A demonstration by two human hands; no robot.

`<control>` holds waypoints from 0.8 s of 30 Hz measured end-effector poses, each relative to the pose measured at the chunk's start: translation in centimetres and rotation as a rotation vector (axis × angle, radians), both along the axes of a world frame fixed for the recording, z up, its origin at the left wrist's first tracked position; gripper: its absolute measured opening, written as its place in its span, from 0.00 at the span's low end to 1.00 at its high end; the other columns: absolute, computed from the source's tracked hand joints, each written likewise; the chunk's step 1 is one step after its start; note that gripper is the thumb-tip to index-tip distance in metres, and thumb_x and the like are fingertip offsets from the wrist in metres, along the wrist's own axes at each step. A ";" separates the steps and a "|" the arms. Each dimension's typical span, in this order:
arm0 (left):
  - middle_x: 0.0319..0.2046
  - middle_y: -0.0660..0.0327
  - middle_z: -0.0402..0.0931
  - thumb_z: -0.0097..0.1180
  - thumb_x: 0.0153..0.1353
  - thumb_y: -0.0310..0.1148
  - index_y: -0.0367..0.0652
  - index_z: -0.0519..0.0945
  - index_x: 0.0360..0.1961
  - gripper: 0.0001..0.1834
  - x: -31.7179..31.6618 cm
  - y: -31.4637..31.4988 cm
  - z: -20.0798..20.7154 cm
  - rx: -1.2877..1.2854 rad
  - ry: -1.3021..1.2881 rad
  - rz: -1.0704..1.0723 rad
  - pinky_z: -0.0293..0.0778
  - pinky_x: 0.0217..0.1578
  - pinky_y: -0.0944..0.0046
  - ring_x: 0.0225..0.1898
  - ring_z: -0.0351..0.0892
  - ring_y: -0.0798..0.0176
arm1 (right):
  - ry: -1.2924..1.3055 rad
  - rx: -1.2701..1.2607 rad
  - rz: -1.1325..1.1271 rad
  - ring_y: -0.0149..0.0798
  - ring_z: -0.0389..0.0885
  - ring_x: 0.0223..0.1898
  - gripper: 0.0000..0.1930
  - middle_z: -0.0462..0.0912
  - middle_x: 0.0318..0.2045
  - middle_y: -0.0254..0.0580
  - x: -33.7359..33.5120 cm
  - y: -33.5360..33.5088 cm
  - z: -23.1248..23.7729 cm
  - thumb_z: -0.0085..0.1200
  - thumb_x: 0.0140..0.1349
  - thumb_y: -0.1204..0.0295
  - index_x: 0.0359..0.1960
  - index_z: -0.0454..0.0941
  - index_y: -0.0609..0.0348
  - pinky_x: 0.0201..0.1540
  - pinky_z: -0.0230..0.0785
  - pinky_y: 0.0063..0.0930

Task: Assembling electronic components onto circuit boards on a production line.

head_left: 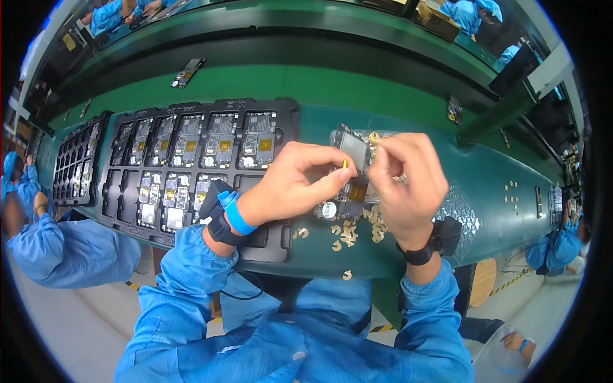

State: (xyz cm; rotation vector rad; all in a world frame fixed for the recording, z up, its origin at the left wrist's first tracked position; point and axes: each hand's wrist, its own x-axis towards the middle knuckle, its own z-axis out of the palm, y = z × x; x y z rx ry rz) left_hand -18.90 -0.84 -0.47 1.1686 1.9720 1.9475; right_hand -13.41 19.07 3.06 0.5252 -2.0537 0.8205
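We pinch the circuit board (350,167) in our left hand (295,182) while our right hand (407,182) nips a small yellow tab (373,137) (peeled scraps (348,233) litter the green bench (357,96)), which probably wants a steady pull next.

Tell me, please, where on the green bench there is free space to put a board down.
Bare green surface lies behind the black tray, toward the far rail. Another free patch is right of the right hand. Crowded: under both hands, where the circuit board and scattered small tan pieces lie; the left hand overhangs the tray.
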 end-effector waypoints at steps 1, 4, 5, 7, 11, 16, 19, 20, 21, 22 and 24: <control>0.32 0.60 0.86 0.62 0.72 0.31 0.32 0.86 0.46 0.11 0.2 -0.1 0.4 -0.010 -0.008 -0.052 0.78 0.35 0.68 0.32 0.81 0.73 | -0.007 -0.028 -0.056 0.37 0.83 0.30 0.10 0.83 0.34 0.43 0.6 0.2 0.9 0.67 0.58 0.86 0.40 0.84 0.65 0.30 0.76 0.28; 0.38 0.58 0.88 0.59 0.73 0.32 0.31 0.87 0.46 0.13 2.2 -1.5 2.9 -0.044 -0.126 -0.058 0.78 0.44 0.65 0.40 0.83 0.69 | -0.094 -0.060 -0.085 0.34 0.79 0.26 0.08 0.83 0.32 0.42 3.5 1.6 2.7 0.66 0.59 0.86 0.39 0.85 0.66 0.27 0.71 0.26; 0.41 0.56 0.89 0.58 0.72 0.33 0.30 0.88 0.45 0.15 3.0 -2.1 3.4 -0.007 -0.192 -0.035 0.78 0.50 0.63 0.45 0.85 0.65 | -0.208 -0.062 -0.080 0.33 0.78 0.25 0.07 0.82 0.31 0.42 4.8 2.3 2.8 0.66 0.59 0.86 0.39 0.85 0.67 0.26 0.69 0.25; 0.43 0.52 0.89 0.56 0.73 0.35 0.27 0.88 0.45 0.18 4.9 -3.4 4.4 0.016 -0.279 0.019 0.78 0.53 0.62 0.47 0.85 0.63 | -0.264 -0.044 -0.047 0.33 0.77 0.23 0.07 0.82 0.31 0.41 7.6 2.9 1.4 0.67 0.59 0.85 0.38 0.85 0.67 0.25 0.66 0.26; 0.41 0.52 0.89 0.54 0.73 0.37 0.27 0.88 0.45 0.20 9.0 -4.7 4.8 0.067 -0.344 0.079 0.77 0.51 0.64 0.46 0.85 0.64 | -0.521 -0.050 -0.054 0.37 0.79 0.24 0.06 0.82 0.30 0.44 10.1 1.9 -3.8 0.68 0.60 0.83 0.37 0.84 0.64 0.28 0.70 0.30; 0.32 0.68 0.82 0.58 0.77 0.33 0.32 0.89 0.48 0.14 13.2 -5.8 3.0 0.088 -0.472 0.219 0.66 0.33 0.73 0.32 0.70 0.79 | -0.526 0.005 -0.229 0.49 0.84 0.30 0.06 0.83 0.32 0.47 10.1 1.2 -6.5 0.69 0.61 0.79 0.35 0.83 0.63 0.33 0.74 0.38; 0.28 0.72 0.78 0.58 0.76 0.32 0.32 0.89 0.47 0.13 14.7 -5.5 1.7 0.118 -0.403 0.289 0.59 0.28 0.74 0.29 0.65 0.81 | -0.515 0.093 -0.231 0.49 0.84 0.32 0.05 0.82 0.31 0.46 10.1 1.4 -6.9 0.68 0.63 0.77 0.38 0.85 0.61 0.34 0.74 0.39; 0.29 0.71 0.80 0.59 0.76 0.31 0.32 0.89 0.47 0.13 15.0 -5.8 1.5 0.090 -0.407 0.288 0.61 0.29 0.74 0.30 0.67 0.81 | -0.465 0.123 -0.228 0.49 0.84 0.31 0.04 0.82 0.31 0.46 10.3 1.4 -6.5 0.66 0.64 0.78 0.40 0.85 0.61 0.34 0.74 0.39; 0.29 0.71 0.80 0.59 0.76 0.31 0.32 0.89 0.47 0.13 15.3 -5.7 1.5 0.090 -0.410 0.290 0.61 0.29 0.74 0.30 0.67 0.81 | -0.413 0.153 -0.227 0.50 0.84 0.31 0.05 0.82 0.30 0.46 10.5 1.5 -6.0 0.65 0.65 0.78 0.42 0.86 0.60 0.34 0.74 0.40; 0.30 0.70 0.81 0.59 0.76 0.31 0.32 0.89 0.47 0.13 15.8 -5.7 1.6 0.060 -0.398 0.316 0.63 0.30 0.74 0.31 0.68 0.80 | -0.371 0.125 -0.234 0.47 0.84 0.29 0.06 0.83 0.30 0.46 10.8 1.5 -5.2 0.64 0.66 0.78 0.43 0.87 0.60 0.33 0.74 0.37; 0.31 0.70 0.82 0.59 0.75 0.31 0.31 0.89 0.47 0.12 16.6 -5.4 1.5 0.026 -0.385 0.336 0.64 0.31 0.74 0.32 0.70 0.80 | -0.435 -0.017 -0.217 0.45 0.83 0.28 0.06 0.83 0.30 0.45 12.5 0.5 -3.2 0.65 0.65 0.78 0.42 0.87 0.61 0.32 0.74 0.35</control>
